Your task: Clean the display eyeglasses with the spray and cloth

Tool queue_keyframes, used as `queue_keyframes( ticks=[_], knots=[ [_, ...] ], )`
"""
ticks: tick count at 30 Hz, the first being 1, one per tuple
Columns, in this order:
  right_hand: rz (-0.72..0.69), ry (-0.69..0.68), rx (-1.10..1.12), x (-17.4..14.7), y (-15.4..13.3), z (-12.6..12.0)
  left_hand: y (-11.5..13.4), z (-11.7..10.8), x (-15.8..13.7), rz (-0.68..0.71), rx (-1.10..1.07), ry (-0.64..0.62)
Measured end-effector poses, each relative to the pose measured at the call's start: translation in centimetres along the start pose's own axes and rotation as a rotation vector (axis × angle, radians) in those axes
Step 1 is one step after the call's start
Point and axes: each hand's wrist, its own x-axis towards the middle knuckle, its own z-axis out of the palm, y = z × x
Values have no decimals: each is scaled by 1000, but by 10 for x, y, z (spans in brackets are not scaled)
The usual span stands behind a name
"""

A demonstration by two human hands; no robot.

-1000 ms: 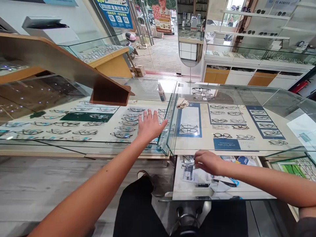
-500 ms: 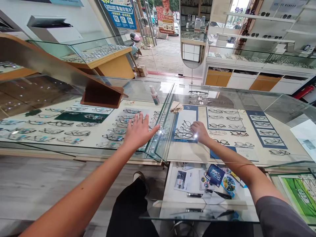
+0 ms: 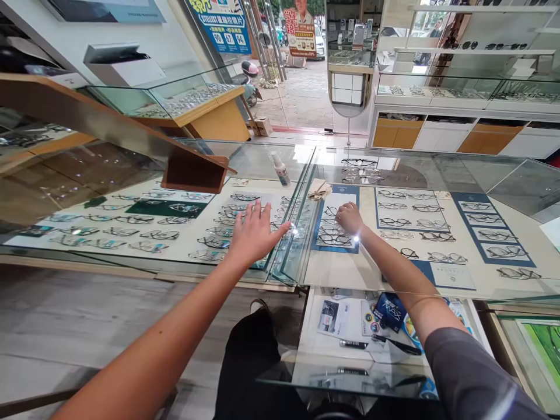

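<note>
My left hand [image 3: 251, 233] lies with fingers spread on the glass top of the display case, over rows of eyeglasses [image 3: 215, 242]. My right hand [image 3: 350, 219] is inside the right-hand case, its fingers closed at a pair of eyeglasses [image 3: 331, 211] that it partly hides. Those glasses are above a blue-edged display card [image 3: 355, 248], where several more frames [image 3: 335, 240] are lined up nearest me. A crumpled beige cloth [image 3: 319, 189] rests by the card's far left corner, and a white spray bottle [image 3: 280, 170] stands behind my left hand.
Upright glass panes [image 3: 291, 233] divide the two cases. More eyeglasses lie on a blue card [image 3: 492, 227] at right. Below, an open drawer holds leaflets [image 3: 335, 318] and black pens [image 3: 353, 345]. A brown wooden piece [image 3: 195, 169] juts in from the left.
My right hand has moved a little farther back and left over the card, with the eyeglasses at its fingers. My left hand stays spread on the glass. The whole view has shifted slightly.
</note>
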Motion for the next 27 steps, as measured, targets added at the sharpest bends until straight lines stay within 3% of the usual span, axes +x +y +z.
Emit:
queue_keyframes(
  ticks=[16, 27],
  knots=[
    [20, -100, 1, 5, 17, 11, 4, 2, 2, -6, -45, 29],
    [106, -88, 10, 36, 23, 11, 5, 0, 1, -20, -56, 11]
  ],
)
